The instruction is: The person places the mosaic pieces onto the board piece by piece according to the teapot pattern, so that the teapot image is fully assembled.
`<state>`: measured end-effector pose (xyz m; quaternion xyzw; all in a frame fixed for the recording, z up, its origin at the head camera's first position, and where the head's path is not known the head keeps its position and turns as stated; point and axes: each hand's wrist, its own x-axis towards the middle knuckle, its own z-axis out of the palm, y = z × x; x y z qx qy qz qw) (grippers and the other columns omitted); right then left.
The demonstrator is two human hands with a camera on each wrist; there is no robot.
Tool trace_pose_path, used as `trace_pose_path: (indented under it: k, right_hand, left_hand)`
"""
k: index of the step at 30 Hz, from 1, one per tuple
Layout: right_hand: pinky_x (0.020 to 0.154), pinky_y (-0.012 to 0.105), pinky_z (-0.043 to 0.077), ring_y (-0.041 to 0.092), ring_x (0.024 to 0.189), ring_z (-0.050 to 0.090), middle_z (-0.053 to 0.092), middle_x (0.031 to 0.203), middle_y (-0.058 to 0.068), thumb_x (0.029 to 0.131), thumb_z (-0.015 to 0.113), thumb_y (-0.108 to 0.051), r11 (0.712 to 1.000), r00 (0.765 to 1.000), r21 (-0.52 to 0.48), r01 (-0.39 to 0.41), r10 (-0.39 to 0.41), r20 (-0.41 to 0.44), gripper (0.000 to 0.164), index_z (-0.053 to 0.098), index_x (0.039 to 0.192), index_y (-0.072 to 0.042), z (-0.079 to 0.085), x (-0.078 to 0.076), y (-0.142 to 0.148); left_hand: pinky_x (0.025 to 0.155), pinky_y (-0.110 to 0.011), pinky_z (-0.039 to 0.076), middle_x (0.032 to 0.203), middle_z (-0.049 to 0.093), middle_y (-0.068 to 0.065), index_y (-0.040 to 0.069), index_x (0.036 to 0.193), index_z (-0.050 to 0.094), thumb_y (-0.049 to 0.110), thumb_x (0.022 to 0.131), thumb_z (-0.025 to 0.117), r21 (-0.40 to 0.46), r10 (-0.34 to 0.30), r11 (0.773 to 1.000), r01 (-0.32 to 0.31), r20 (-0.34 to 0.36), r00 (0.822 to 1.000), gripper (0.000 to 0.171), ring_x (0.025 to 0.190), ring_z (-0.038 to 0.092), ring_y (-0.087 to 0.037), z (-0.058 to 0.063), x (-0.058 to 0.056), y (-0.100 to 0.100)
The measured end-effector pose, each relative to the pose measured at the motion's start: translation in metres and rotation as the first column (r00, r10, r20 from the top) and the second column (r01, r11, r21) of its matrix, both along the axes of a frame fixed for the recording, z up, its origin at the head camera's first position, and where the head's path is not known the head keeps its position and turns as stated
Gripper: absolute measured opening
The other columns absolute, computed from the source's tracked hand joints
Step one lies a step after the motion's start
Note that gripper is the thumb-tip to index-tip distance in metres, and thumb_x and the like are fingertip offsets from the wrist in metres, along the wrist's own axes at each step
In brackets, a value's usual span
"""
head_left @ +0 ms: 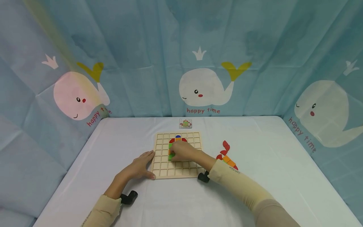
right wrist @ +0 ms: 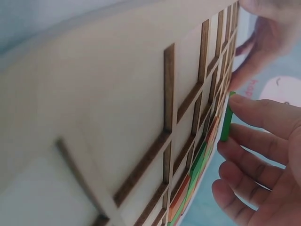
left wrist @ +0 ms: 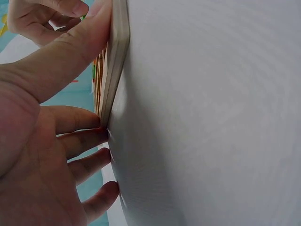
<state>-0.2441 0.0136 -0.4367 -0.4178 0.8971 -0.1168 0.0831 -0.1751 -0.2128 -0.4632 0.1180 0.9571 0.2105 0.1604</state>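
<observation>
A wooden grid board (head_left: 177,173) lies on the white table with coloured tiles set in its cells. My right hand (head_left: 183,151) is over the board's middle-left cells. In the right wrist view, its thumb and finger pinch a green tile (right wrist: 227,123) just off the grid. My left hand (head_left: 139,166) rests at the board's left edge, fingers extended; its thumb (left wrist: 70,59) touches the rim near the front corner. Red, orange, green and blue pieces sit in the upper cells, and my right hand hides part of them.
Loose red pieces (head_left: 226,145) and orange tiles (head_left: 229,161) lie right of the board, near my right forearm. A small picture card (head_left: 185,123) lies behind the board. A blue whale-print curtain (head_left: 141,63) encloses the table's back and sides.
</observation>
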Motion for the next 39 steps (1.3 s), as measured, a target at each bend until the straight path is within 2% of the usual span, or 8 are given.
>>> trace_pose_path:
  k: [8, 16, 23, 28, 32, 37, 39]
  right_hand:
    - [0.079, 0.020, 0.053, 0.007, 0.087, 0.064, 0.075, 0.097, -0.003, 0.085, 0.074, -0.016, 1.000, 1.000, 0.019, 0.017, -0.017, 0.015, 0.017, 0.077, 0.101, -0.012, -0.001, 0.001, -0.003]
    - [0.064, 0.018, 0.046, 0.006, 0.071, 0.053, 0.072, 0.084, -0.005, 0.085, 0.073, -0.014, 0.998, 1.000, 0.063, 0.008, -0.009, 0.010, 0.007, 0.078, 0.090, -0.014, -0.002, 0.001, -0.007]
    - [0.066, 0.018, 0.048, 0.005, 0.077, 0.057, 0.073, 0.091, -0.005, 0.086, 0.071, -0.011, 0.993, 0.999, 0.113, -0.031, 0.030, 0.012, 0.011, 0.078, 0.092, -0.016, 0.002, 0.005, -0.007]
    - [0.065, 0.017, 0.048, 0.006, 0.077, 0.059, 0.074, 0.092, -0.004, 0.085, 0.069, -0.006, 0.995, 1.000, 0.091, -0.028, 0.028, 0.007, 0.014, 0.079, 0.092, -0.015, -0.001, 0.005, -0.007]
    - [0.069, 0.018, 0.051, 0.006, 0.079, 0.061, 0.074, 0.092, -0.006, 0.086, 0.068, -0.008, 0.996, 0.999, 0.076, -0.037, 0.034, 0.037, 0.013, 0.078, 0.090, -0.016, -0.004, 0.003, -0.007]
    - [0.079, 0.021, 0.053, 0.006, 0.085, 0.062, 0.072, 0.095, -0.005, 0.089, 0.069, -0.015, 0.999, 0.996, 0.031, -0.043, 0.041, 0.082, 0.013, 0.077, 0.099, -0.015, 0.001, 0.001, 0.003]
    - [0.078, 0.021, 0.052, 0.007, 0.082, 0.058, 0.071, 0.093, -0.004, 0.089, 0.069, -0.016, 0.999, 0.996, 0.007, -0.049, 0.049, 0.080, 0.014, 0.077, 0.100, -0.013, 0.004, 0.002, 0.010]
  left_hand:
    - [0.112, -0.068, 0.023, 0.158, 0.027, -0.023, -0.001, 0.151, 0.029, 0.036, 0.066, 0.087, -0.007, -0.001, 1.000, 0.001, -0.004, 1.000, 0.110, 0.147, 0.021, -0.044, 0.001, 0.000, 0.001]
    - [0.113, -0.067, 0.021, 0.159, 0.026, -0.023, -0.001, 0.152, 0.028, 0.037, 0.065, 0.087, 0.007, 0.010, 1.000, -0.010, 0.010, 1.000, 0.111, 0.147, 0.020, -0.044, 0.002, 0.001, 0.001]
    - [0.113, -0.068, 0.021, 0.159, 0.025, -0.023, 0.000, 0.152, 0.027, 0.037, 0.065, 0.087, 0.007, 0.008, 1.000, -0.008, 0.021, 1.000, 0.112, 0.147, 0.020, -0.044, 0.002, 0.001, 0.001]
    - [0.112, -0.068, 0.021, 0.159, 0.025, -0.023, 0.000, 0.152, 0.027, 0.038, 0.065, 0.087, 0.008, 0.005, 1.000, -0.005, 0.020, 1.000, 0.112, 0.147, 0.020, -0.044, 0.001, 0.001, 0.001]
    - [0.113, -0.068, 0.020, 0.159, 0.025, -0.023, 0.000, 0.152, 0.027, 0.038, 0.065, 0.087, 0.016, 0.008, 1.000, -0.008, 0.024, 1.000, 0.113, 0.147, 0.019, -0.044, 0.001, 0.002, 0.002]
    - [0.114, -0.068, 0.019, 0.159, 0.024, -0.023, 0.000, 0.152, 0.027, 0.037, 0.065, 0.087, 0.021, 0.017, 1.000, -0.017, 0.028, 0.999, 0.112, 0.148, 0.018, -0.044, 0.003, 0.001, 0.002]
    - [0.114, -0.067, 0.019, 0.159, 0.025, -0.023, 0.000, 0.152, 0.027, 0.036, 0.065, 0.087, 0.018, 0.018, 1.000, -0.018, 0.024, 1.000, 0.112, 0.148, 0.019, -0.044, 0.003, 0.001, 0.002]
